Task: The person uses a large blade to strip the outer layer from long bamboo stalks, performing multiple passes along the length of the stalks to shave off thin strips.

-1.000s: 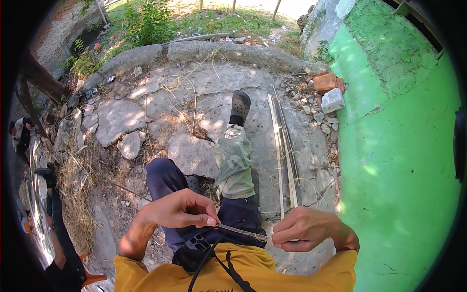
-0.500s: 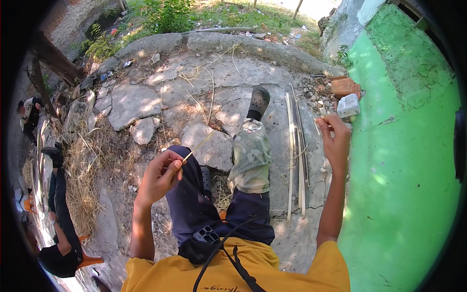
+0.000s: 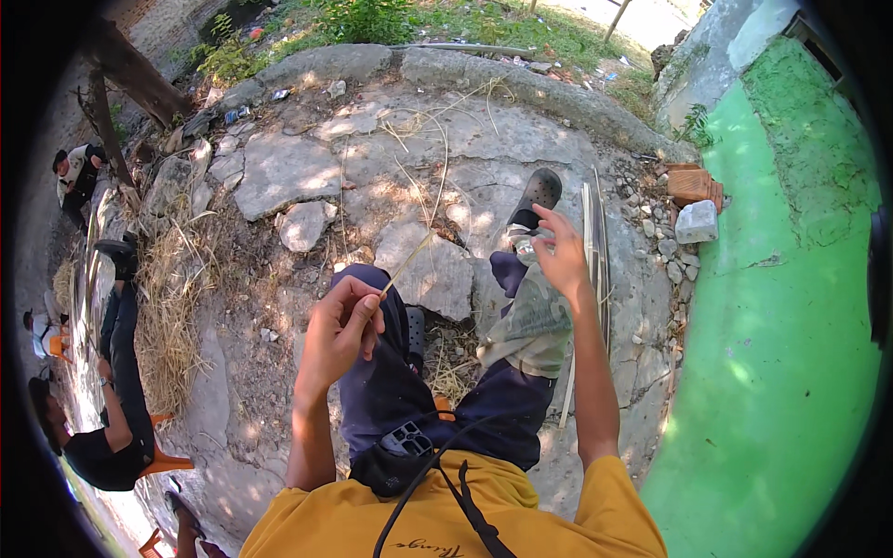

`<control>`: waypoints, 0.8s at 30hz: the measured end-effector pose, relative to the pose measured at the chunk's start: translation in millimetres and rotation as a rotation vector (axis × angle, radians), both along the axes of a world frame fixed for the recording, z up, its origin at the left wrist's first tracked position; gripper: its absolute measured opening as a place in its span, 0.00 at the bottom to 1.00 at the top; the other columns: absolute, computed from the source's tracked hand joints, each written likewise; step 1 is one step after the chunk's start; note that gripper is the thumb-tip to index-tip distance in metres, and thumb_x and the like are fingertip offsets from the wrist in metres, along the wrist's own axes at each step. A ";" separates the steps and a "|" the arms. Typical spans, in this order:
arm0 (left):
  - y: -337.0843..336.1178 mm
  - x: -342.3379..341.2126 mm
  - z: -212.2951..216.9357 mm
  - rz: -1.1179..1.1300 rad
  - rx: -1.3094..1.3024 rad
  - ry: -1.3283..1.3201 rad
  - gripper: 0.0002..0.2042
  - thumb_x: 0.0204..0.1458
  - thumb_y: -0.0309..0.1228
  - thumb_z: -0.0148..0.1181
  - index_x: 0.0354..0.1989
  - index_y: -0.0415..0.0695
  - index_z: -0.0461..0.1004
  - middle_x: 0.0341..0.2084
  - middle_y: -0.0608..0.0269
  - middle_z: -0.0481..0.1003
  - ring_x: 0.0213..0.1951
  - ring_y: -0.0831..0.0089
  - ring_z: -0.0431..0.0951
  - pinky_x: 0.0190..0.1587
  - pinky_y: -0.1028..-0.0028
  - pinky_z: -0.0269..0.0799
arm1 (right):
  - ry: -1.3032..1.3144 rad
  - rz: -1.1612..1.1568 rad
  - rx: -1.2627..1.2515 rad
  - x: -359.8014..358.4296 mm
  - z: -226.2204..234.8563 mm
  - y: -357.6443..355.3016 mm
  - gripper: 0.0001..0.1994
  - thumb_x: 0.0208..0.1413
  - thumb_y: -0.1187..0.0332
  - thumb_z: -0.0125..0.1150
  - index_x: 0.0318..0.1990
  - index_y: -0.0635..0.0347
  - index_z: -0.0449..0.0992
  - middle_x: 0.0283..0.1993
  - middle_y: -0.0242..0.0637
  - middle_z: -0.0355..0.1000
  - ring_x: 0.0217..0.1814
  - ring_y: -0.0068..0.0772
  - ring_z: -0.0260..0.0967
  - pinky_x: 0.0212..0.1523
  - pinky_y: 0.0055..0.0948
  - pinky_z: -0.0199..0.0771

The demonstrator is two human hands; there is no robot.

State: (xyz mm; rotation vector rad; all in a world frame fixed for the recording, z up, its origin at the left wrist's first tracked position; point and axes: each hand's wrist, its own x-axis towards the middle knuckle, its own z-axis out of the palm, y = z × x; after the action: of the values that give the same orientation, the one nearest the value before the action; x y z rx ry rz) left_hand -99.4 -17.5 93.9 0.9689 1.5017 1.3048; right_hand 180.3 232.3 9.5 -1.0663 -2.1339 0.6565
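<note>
Between the thumb and fingers of my left hand (image 3: 344, 330), above my left knee, is a thin pale-yellow strip (image 3: 407, 265), perhaps split bamboo. It points up and away to the right. My right hand (image 3: 563, 256) hovers over my right shin, its fingers apart with nothing visible in them. A camouflage cloth (image 3: 530, 321) lies over my right leg. Just beyond my right forearm, long thin strips (image 3: 590, 209), pale and dark, lie on the concrete, partly covered by the arm.
Cracked concrete slabs (image 3: 288, 172) and loose pale fibres (image 3: 437, 177) lie ahead. On the right, a grey block (image 3: 697, 222) and a brown block (image 3: 693, 184) stand by a green wall (image 3: 781, 372). Dry straw (image 3: 167, 316) and a seated person (image 3: 112, 446) are at left.
My right hand has swung in from the right to above my right leg, and the small pale piece at its fingertips no longer shows. My left hand still holds its strip. The view has shifted.
</note>
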 end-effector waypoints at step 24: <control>15.8 75.0 11.8 -0.478 0.280 0.450 0.26 0.42 0.29 0.80 0.51 0.39 0.77 0.50 0.57 0.78 0.51 0.63 0.80 0.55 0.67 0.75 | 1.113 -0.333 -0.566 83.7 48.3 -166.5 0.10 0.66 0.65 0.65 0.44 0.63 0.79 0.36 0.42 0.82 0.33 0.30 0.82 0.35 0.24 0.81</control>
State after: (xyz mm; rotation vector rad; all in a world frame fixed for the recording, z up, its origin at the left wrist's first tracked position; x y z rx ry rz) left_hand -24.4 -1.8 105.6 1.7726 1.2999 0.9977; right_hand 264.1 65.8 57.8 -0.9392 -0.8095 1.3259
